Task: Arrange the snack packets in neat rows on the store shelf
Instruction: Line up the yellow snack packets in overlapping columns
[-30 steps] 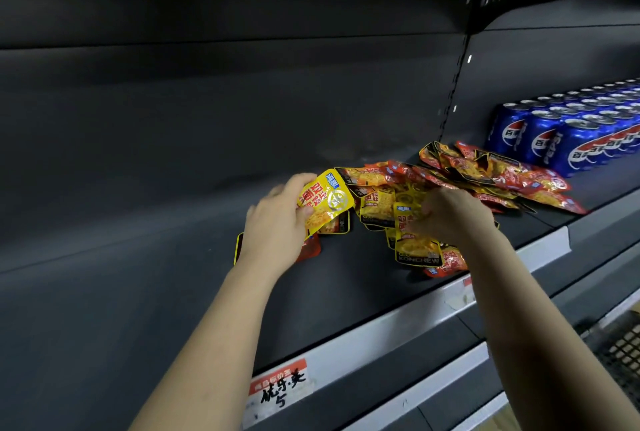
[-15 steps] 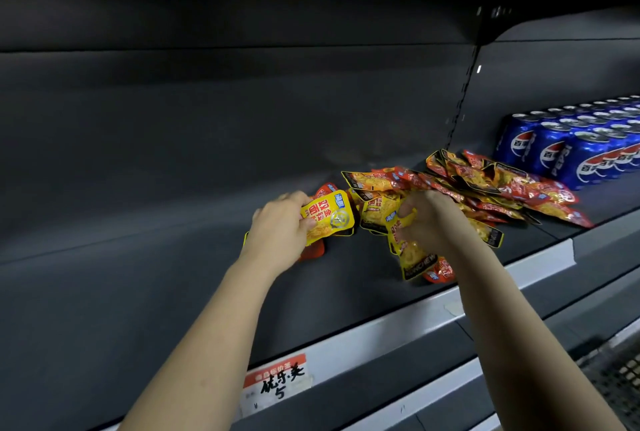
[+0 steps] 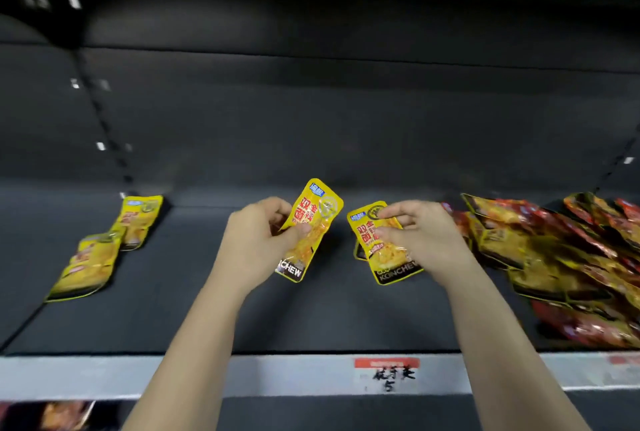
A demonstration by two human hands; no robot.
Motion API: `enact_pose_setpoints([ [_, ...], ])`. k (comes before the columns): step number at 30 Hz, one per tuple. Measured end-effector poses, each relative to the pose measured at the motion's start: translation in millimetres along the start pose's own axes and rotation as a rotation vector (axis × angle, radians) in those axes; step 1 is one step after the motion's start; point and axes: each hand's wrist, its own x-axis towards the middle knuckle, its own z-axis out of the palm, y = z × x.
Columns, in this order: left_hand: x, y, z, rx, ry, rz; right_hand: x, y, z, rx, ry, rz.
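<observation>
A dark grey metal store shelf (image 3: pixel 180 320) holds a jumbled heap of red and yellow foil snack packets (image 3: pixel 561 257) at right and two yellow packets (image 3: pixel 86 264) laid end to end at left, with bare room between. Over that gap the left hand (image 3: pixel 256 240) grips one yellow foil packet (image 3: pixel 308 230), tilted upward. Just beside it the right hand (image 3: pixel 422 236) pinches a second yellow packet (image 3: pixel 384 250) near its top.

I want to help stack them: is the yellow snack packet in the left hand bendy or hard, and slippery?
Probably bendy: the yellow snack packet is a thin flat pouch. Likely light: the left hand holds it by thumb and fingers alone. Its glossy film may slip.
</observation>
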Motion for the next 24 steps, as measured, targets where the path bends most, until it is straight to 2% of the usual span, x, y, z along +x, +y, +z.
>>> enact_pose_setpoints([
  [8,-24.2,-70.2,-115.0,0.018,0.122,-0.07,-0.1,-55.3,123.6,0.066,-0.177,0.048],
  [13,-30.0,-123.8,-198.2,0.07,0.226,-0.14,-14.3,-100.2,195.4,0.085,-0.229,0.043],
  [18,-23.6,-166.8,-258.7,0.061,0.249,-0.148,-29.7,-131.7,253.9,0.11,-0.247,0.04],
  [24,-5.5,-196.1,-286.0,0.096,0.194,-0.137,-41.8,-151.9,311.6,0.061,-0.273,0.057],
])
